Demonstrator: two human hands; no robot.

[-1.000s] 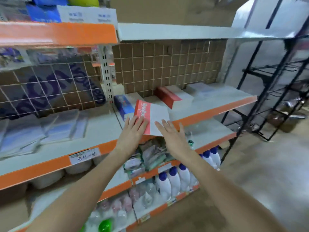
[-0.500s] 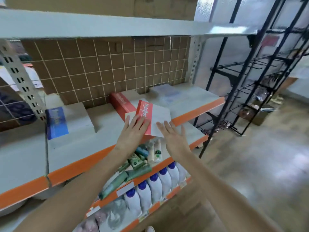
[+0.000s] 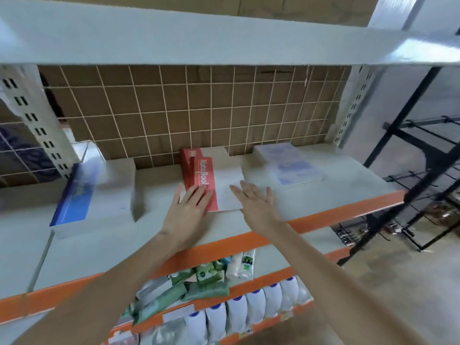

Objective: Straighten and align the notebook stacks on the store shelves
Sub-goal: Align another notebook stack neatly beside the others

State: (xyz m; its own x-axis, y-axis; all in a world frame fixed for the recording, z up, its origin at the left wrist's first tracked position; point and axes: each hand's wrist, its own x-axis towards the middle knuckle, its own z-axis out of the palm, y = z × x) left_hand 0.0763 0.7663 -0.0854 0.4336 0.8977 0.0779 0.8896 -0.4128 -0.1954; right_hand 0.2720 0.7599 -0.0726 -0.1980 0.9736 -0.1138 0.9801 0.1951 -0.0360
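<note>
Head view, centre of the frame: the left hand [image 3: 185,215] lies flat with straight, spread fingers [image 3: 199,195] pressing the near red edge of the top notebook [image 3: 225,189], and the right hand [image 3: 256,205], also flat with straight fingers, touches its white near-right corner. That notebook lies on the red-and-white stack [image 3: 196,158] on the grey, orange-edged shelf [image 3: 323,210], between a blue-edged stack [image 3: 94,195] at left and pale stacks [image 3: 291,165] at right
</note>
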